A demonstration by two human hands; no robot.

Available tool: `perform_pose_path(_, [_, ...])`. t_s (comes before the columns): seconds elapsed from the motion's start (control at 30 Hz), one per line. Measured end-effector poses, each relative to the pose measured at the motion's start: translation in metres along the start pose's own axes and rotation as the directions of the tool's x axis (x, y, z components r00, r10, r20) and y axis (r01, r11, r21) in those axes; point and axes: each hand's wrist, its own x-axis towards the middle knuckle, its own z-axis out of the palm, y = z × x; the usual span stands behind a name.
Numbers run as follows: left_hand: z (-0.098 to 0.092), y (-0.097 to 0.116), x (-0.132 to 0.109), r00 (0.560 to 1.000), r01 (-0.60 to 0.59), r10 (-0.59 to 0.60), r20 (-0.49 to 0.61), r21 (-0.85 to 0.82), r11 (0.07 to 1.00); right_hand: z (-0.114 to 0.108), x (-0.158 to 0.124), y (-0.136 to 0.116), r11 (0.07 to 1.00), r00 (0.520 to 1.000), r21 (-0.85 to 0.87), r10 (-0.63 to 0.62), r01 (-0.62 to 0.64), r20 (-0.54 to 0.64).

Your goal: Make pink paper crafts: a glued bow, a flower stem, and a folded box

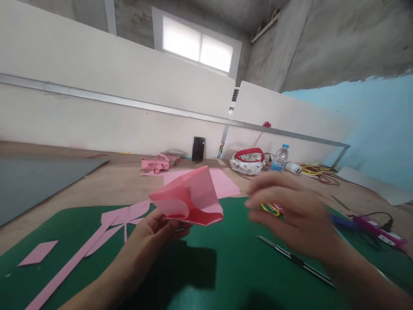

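Note:
My left hand (161, 234) grips a folded piece of pink paper (196, 193) by its lower edge, thumb on the near side. The paper is bent into an open form with curled flaps, held above the green mat (226, 267). To the right, my right hand (284, 206) is raised in the air, a little blurred, its fingers apart and holding nothing. Beneath it a slim craft knife (297, 260) lies on the mat. Behind its fingers shows part of some scissors with yellow handles (270, 209).
Pink paper cutouts and strips (112, 219) and a pink diamond (39, 253) lie left. Pink sheets (222, 181), a pink paper bag (158, 163), a phone (198, 149), a white-and-red pouch (248, 162) and a bottle (280, 158) stand behind. A purple power strip (380, 232) lies right.

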Motion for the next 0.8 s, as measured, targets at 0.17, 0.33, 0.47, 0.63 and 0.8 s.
perform_pose_path(0.17, [0.01, 0.008, -0.006, 0.998, 0.022, -0.022, -0.053, -0.004, 1.0, 0.046, -0.002, 0.029, 0.929, 0.945, 0.243, 0.223, -0.281, 0.238])
perform_pose_path(0.33, [0.012, 0.008, -0.007, 0.999, 0.032, -0.032, 0.002, -0.04, 0.999, 0.067, -0.011, 0.027, 0.775, 0.925, 0.505, 0.312, -0.38, 0.217])
perform_pose_path(0.47, [0.01, 0.001, -0.003, 0.997, 0.074, -0.072, 0.021, -0.066, 0.995, 0.075, -0.016, 0.02, 0.742, 0.892, 0.512, 0.434, -0.432, 0.124])
perform_pose_path(0.63, [0.009, -0.005, 0.0, 0.983, 0.18, -0.177, 0.041, -0.095, 0.979, 0.085, -0.019, 0.013, 0.796, 0.893, 0.49, 0.444, -0.357, -0.07])
perform_pose_path(0.8, [0.014, -0.003, -0.003, 0.974, 0.225, -0.224, 0.026, -0.069, 0.972, 0.091, -0.021, 0.01, 0.73, 0.848, 0.57, 0.52, -0.376, -0.107])
